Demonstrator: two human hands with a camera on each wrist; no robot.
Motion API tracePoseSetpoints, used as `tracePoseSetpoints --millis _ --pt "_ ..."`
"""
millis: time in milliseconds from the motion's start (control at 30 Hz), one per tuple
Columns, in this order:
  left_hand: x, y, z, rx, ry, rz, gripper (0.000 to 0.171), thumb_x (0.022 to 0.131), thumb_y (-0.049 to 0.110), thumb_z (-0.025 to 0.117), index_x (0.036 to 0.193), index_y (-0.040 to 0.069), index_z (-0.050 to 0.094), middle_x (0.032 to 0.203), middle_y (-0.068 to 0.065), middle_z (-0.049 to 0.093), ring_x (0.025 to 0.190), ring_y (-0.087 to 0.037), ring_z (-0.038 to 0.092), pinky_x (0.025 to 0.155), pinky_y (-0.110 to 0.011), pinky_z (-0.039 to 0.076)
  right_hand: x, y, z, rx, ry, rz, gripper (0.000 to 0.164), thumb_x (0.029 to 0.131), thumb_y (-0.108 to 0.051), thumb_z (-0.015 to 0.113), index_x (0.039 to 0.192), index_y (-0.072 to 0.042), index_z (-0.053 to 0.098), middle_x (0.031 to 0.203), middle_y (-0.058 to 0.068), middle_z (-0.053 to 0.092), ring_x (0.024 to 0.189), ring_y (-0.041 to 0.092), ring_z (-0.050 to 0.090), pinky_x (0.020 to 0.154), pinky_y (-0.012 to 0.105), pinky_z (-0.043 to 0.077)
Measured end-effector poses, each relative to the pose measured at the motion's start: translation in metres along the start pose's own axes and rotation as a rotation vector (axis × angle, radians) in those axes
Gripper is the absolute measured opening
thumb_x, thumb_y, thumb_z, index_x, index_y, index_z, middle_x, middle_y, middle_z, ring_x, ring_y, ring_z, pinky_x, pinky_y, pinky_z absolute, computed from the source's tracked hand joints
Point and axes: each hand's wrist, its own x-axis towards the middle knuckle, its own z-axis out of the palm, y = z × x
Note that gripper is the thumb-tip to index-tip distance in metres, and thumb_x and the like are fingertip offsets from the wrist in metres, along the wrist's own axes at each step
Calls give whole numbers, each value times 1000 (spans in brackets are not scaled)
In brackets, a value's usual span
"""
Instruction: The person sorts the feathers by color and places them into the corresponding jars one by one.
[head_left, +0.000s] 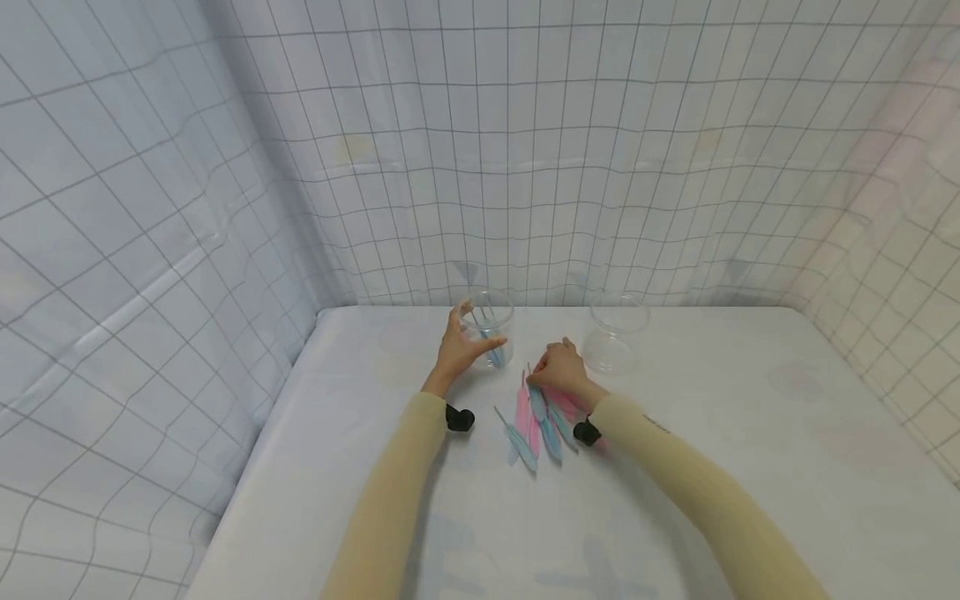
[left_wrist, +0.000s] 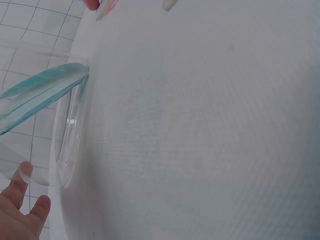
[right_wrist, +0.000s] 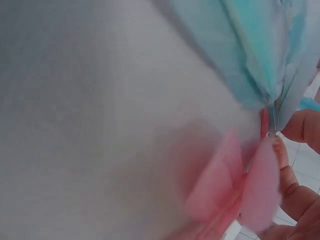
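Note:
My left hand is wrapped around the side of a clear jar, thumb across its front. Inside the jar lean light-blue feather-shaped pieces with thin stems. With thumb and fingertips, my right hand pinches the thin stem of a light-blue feather-shaped piece over a small pile on the table. Pink feather-shaped pieces lie in that pile beside more blue ones; one blue piece is at its left front. In the right wrist view, pink petal-like parts hang close to the right fingers.
A second clear jar stands right of the first, behind my right hand. The white table runs back to a grid-patterned curtain, which also hangs on both sides.

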Motion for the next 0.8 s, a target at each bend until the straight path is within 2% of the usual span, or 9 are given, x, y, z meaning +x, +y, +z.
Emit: tracePoseSetpoints --millis 100,233,433,533,633,733,800 --pt "1 0 -1 0 -3 4 105 71 43 83 149 21 17 149 -2 30 131 -32 32 101 -48 36 2 -5 2 -21 12 33 19 73 -26 79 69 -8 73 97 10 63 125 38 40 110 42 23" --pt "2 -1 -2 3 -1 0 103 71 43 83 149 23 18 149 -2 31 131 -31 33 101 -48 35 2 -11 5 -54 21 56 24 72 -29 80 67 -7 72 87 9 63 121 37 44 112 38 19" --pt "4 -1 -2 10 5 9 103 71 42 83 149 23 18 149 -4 31 131 -31 32 103 -49 33 5 -14 9 -140 13 41 28 74 -32 77 68 -5 73 82 9 65 111 34 51 112 36 16" --pt "5 -2 -3 10 4 15 103 71 41 83 149 23 18 149 -4 31 131 -32 33 102 -49 33 5 -15 10 -197 -5 35 32 77 -35 74 71 -4 74 92 14 65 119 36 47 110 42 23" --pt "6 -2 -3 3 0 17 102 71 40 83 149 24 19 149 -4 31 131 -33 33 101 -50 34 4 -17 9 -226 -44 48 37 79 -37 70 80 0 75 111 20 61 131 41 32 106 49 29" --pt "7 -3 -2 -1 -4 20 102 71 40 83 149 23 19 149 -4 31 130 -33 33 101 -50 34 2 -20 7 -225 -76 60 42 81 -37 67 88 3 74 124 23 54 136 42 22 105 53 29" --pt "8 -3 -2 2 -4 25 102 71 41 83 149 22 19 149 -5 31 130 -33 33 102 -50 34 2 -19 7 -219 -80 58 42 82 -37 66 90 4 74 125 24 53 136 43 21 105 53 28"
